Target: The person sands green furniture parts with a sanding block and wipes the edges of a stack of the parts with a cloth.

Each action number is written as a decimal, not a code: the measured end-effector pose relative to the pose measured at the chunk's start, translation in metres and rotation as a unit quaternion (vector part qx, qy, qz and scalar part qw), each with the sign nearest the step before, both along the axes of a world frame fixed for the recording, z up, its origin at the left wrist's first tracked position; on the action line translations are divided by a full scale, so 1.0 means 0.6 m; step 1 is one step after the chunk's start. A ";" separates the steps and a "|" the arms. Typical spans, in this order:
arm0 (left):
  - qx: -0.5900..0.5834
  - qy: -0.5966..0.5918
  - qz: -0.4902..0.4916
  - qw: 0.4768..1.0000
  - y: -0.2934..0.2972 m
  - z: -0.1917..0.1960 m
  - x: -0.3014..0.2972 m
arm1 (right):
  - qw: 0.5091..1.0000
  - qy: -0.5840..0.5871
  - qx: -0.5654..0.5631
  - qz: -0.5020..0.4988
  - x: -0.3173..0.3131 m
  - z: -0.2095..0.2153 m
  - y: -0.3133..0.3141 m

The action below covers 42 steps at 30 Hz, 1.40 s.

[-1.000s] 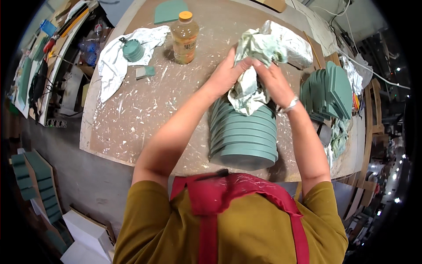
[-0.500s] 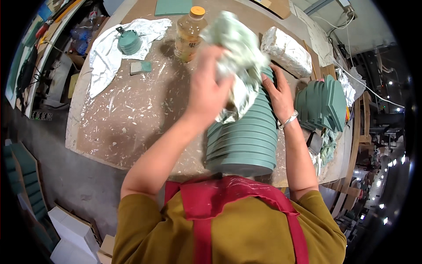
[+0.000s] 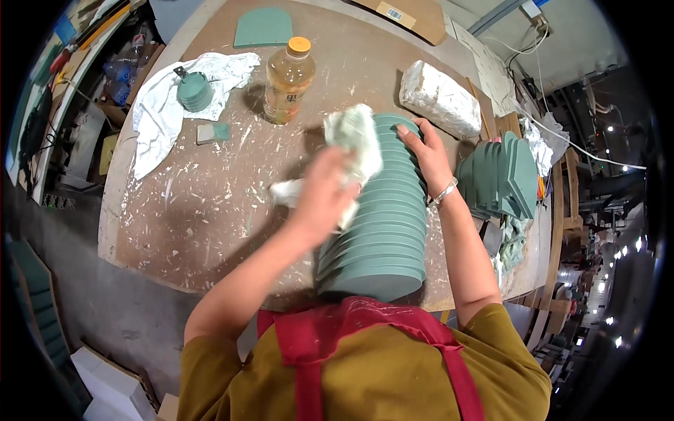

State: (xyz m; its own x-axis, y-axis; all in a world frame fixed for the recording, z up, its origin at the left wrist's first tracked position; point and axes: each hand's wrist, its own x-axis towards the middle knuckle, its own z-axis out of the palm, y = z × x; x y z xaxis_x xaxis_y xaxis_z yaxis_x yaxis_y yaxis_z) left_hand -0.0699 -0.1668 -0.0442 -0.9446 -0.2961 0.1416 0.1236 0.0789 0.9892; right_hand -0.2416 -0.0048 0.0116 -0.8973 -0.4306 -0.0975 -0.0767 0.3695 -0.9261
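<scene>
A long row of green round-topped boards (image 3: 382, 224) lies on the table in front of me, its pieces overlapping. My left hand (image 3: 324, 189), smeared by motion, grips a pale green-white cloth (image 3: 361, 140) against the row's left side. Part of the cloth trails on the table to the left of the hand. At the row's far right edge rests my right hand (image 3: 430, 156), thumb spread over the boards and fingers along their side. It has no cloth in it.
A juice bottle (image 3: 288, 84) stands beyond my left hand. Farther left, a small green round piece (image 3: 194, 92) sits on a white cloth (image 3: 158, 126), near a two-tone block (image 3: 213, 133). On the right are a wrapped bundle (image 3: 439, 98) and more green boards (image 3: 491, 179).
My left hand and the cloth have moved down from above the boards to their left side. My right hand stays at the far right edge. The view has shifted slightly.
</scene>
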 end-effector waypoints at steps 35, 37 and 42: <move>-0.095 -0.126 -0.099 0.983 -0.024 -0.059 0.006 | 0.993 0.094 0.064 -0.037 -0.071 -0.067 0.046; -0.083 0.025 -0.041 0.995 -0.017 0.063 -0.032 | 0.992 0.111 0.051 -0.030 -0.080 -0.075 0.051; -0.259 0.105 -0.052 0.959 0.063 0.019 -0.035 | 0.995 0.073 0.049 -0.044 -0.062 -0.055 0.023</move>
